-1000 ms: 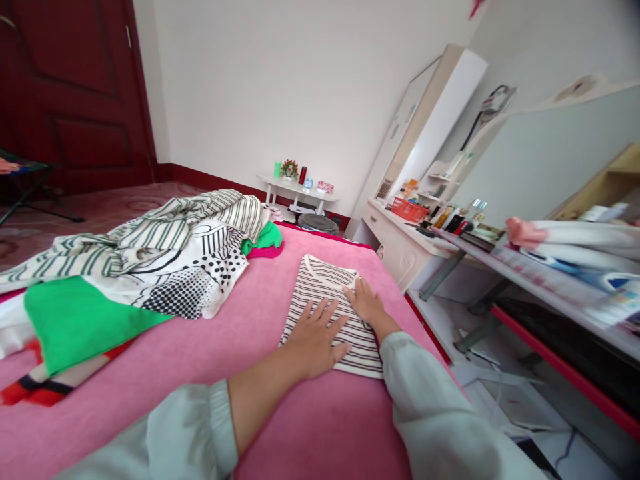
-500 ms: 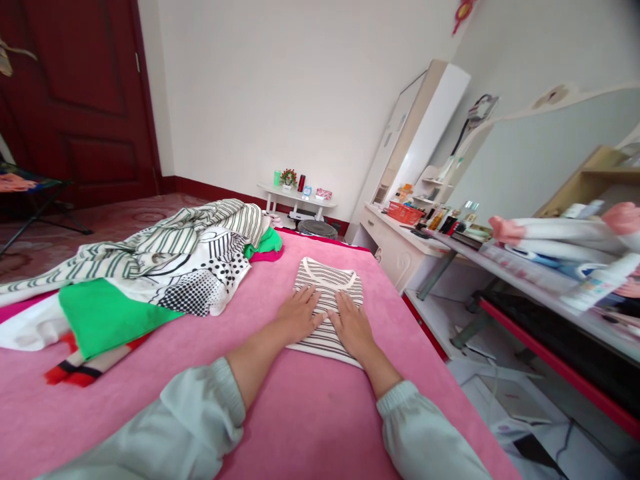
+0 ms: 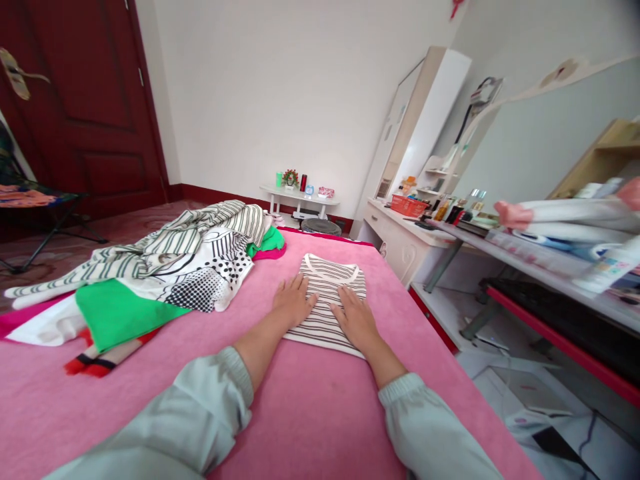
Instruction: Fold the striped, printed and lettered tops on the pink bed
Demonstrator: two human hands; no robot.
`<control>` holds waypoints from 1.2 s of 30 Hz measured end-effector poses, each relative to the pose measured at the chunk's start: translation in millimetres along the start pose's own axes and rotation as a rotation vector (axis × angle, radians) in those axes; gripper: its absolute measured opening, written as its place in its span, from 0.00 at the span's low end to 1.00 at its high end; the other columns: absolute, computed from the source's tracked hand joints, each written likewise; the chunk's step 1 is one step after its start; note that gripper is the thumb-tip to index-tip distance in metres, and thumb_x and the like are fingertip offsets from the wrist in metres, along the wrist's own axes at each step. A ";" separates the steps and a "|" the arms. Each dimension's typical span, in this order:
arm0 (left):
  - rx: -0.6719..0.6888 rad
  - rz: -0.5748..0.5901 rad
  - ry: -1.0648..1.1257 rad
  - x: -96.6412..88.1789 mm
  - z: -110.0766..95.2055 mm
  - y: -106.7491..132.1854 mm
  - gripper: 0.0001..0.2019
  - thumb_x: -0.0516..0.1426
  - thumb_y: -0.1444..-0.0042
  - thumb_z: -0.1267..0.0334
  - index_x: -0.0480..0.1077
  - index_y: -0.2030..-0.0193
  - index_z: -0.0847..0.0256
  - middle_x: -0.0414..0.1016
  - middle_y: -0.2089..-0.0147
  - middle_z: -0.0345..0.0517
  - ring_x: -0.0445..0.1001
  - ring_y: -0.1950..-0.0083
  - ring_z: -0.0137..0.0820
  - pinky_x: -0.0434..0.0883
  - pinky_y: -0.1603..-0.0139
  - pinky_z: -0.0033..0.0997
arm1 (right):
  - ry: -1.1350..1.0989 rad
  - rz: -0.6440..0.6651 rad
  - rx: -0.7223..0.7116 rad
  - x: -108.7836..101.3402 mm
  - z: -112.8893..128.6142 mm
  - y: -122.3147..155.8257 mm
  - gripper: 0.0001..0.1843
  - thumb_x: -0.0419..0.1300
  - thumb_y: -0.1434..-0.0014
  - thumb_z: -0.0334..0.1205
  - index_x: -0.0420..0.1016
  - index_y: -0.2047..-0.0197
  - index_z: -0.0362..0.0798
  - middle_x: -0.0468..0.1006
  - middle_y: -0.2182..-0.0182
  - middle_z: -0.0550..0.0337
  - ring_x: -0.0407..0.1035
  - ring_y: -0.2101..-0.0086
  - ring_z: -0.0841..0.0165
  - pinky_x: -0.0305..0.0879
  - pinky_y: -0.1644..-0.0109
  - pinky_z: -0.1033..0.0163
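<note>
A striped shirt, white with dark lines and a white neckband, lies folded into a neat rectangle on the pink bed cover. Its neckline points away from me. My left hand rests flat at the shirt's left edge, fingers stretched out. On the right half of the shirt lies my right hand, palm down with the fingers spread. Neither hand grips the cloth. To the left is a loose heap of clothes, with a green-striped garment on top and a green cloth below it.
A dressing table with a red basket and bottles stands beyond the bed's right side. Nearer on the right is a cluttered desk. A low white table stands by the far wall. At left are a folding chair and a dark red door.
My hands have moved apart on the shirt, the left one sliding outward to its left edge. The view has shifted slightly. The clothes heap looks unchanged.
</note>
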State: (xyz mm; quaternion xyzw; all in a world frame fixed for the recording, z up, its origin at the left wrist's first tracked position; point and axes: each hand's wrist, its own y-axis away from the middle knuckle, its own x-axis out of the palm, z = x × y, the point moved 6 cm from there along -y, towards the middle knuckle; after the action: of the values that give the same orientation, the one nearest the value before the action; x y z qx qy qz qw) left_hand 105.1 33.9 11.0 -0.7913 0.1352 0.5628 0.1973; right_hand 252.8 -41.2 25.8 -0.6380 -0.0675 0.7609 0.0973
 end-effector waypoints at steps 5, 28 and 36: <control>-0.038 -0.045 0.007 -8.2 3.2 1.5 0.28 0.39 0.36 0.50 0.54 0.34 0.61 0.50 0.30 0.51 0.48 0.30 0.38 0.47 0.33 0.46 | -0.095 -0.056 -0.030 -2.8 -3.8 -0.6 0.29 0.48 0.37 0.48 0.60 0.37 0.44 0.59 0.36 0.51 0.51 0.37 0.61 0.46 0.35 0.55; 0.007 0.664 0.215 -50.0 15.6 31.9 0.18 0.67 0.68 0.49 0.71 0.76 0.60 0.77 0.75 0.44 0.76 0.70 0.35 0.73 0.66 0.31 | -0.026 0.303 0.323 -59.1 -62.5 9.3 0.23 0.59 0.51 0.61 0.75 0.73 0.47 0.80 0.72 0.52 0.73 0.71 0.62 0.62 0.69 0.63; -0.013 0.953 0.480 -35.0 11.6 46.2 0.19 0.71 0.73 0.54 0.69 0.80 0.63 0.73 0.82 0.44 0.75 0.76 0.33 0.75 0.68 0.36 | -0.508 0.808 0.216 -36.0 -50.5 34.6 0.12 0.66 0.56 0.43 0.72 0.80 0.43 0.73 0.86 0.60 0.67 0.83 0.73 0.64 0.77 0.70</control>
State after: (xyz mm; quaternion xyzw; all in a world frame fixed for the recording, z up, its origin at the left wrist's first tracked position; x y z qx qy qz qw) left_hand 63.7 -2.0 33.2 -0.7499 0.5175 0.3938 -0.1216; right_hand 306.4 -84.3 43.6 -0.3936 0.2434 0.8719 -0.1598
